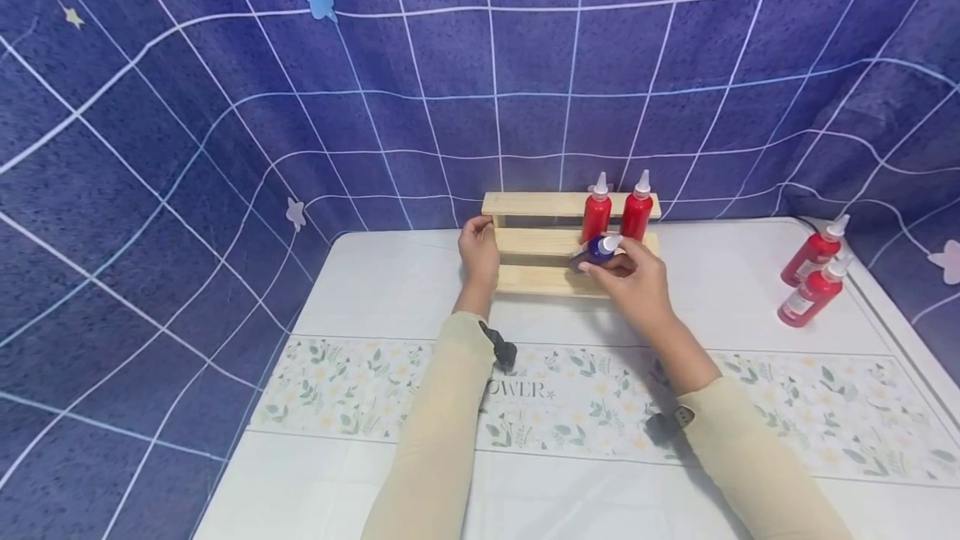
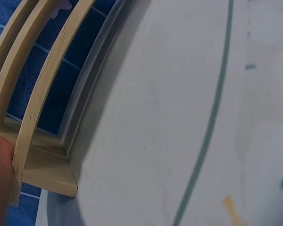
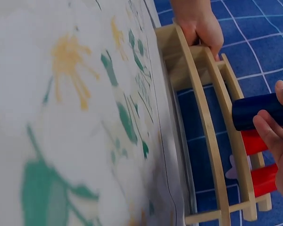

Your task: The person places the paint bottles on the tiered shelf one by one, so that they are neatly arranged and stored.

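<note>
A small pale wooden tiered rack (image 1: 534, 241) stands at the back of the table. My left hand (image 1: 480, 257) grips its left end; in the right wrist view the fingers of that left hand (image 3: 200, 27) curl over the end piece. With thumb and fingers my right hand (image 1: 642, 283) pinches a dark blue squeeze bottle (image 1: 592, 251) with a white nozzle. This bottle is tilted over the rack's slats, its base toward the left. Behind it, a red squeeze bottle (image 1: 596, 218) and a second red bottle (image 1: 637, 217) stand upright side by side on the rack.
Two more red bottles, a rear one (image 1: 812, 257) and a front one (image 1: 813, 297), lean near the table's right edge. A floral mat strip (image 1: 337, 386) crosses the white table (image 1: 375, 282). Behind hangs a blue curtain (image 1: 450, 123) with stars and grid lines.
</note>
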### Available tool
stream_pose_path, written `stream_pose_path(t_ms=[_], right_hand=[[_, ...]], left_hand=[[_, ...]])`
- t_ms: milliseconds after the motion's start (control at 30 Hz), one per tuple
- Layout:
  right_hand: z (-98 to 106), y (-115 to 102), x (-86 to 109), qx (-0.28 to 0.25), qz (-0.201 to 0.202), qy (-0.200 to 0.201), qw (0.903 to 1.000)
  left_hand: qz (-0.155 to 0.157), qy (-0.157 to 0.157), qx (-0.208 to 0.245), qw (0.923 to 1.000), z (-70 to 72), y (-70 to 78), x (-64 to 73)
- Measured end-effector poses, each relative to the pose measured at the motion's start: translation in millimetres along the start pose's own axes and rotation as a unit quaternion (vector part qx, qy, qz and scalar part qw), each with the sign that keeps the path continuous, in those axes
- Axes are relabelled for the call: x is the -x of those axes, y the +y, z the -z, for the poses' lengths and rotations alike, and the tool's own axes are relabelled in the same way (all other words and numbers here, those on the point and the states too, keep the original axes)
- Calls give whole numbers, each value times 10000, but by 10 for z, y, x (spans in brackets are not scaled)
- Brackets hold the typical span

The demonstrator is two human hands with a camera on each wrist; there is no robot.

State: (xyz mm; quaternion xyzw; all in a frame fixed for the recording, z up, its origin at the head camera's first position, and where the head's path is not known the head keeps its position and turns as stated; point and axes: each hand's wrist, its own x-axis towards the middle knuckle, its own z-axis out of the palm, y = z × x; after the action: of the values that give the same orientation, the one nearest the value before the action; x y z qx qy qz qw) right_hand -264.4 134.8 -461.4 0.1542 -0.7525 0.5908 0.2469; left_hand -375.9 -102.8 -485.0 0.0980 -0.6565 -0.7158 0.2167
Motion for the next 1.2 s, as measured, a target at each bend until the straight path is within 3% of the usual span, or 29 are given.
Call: stream_pose_path(t_ms=[267, 533, 733, 900, 1200], right_hand=[[-123, -13, -21, -199, 210, 162, 9995], [-188, -24, -72, -216, 246, 59, 9994], [-242, -42, -123, 242, 319, -45, 9992], [-300, -87, -176, 587, 128, -229, 9979], [-435, -62, -207, 410, -140, -449, 9980]], left_hand=[[49, -24, -17, 10000, 7, 19, 7], [-1, -30, 137, 9999, -4, 24, 7], [2, -23, 52, 10000, 1, 30, 15], [-48, -37, 57, 10000, 3, 38, 17], [-18, -22, 132, 9999, 11, 19, 22]])
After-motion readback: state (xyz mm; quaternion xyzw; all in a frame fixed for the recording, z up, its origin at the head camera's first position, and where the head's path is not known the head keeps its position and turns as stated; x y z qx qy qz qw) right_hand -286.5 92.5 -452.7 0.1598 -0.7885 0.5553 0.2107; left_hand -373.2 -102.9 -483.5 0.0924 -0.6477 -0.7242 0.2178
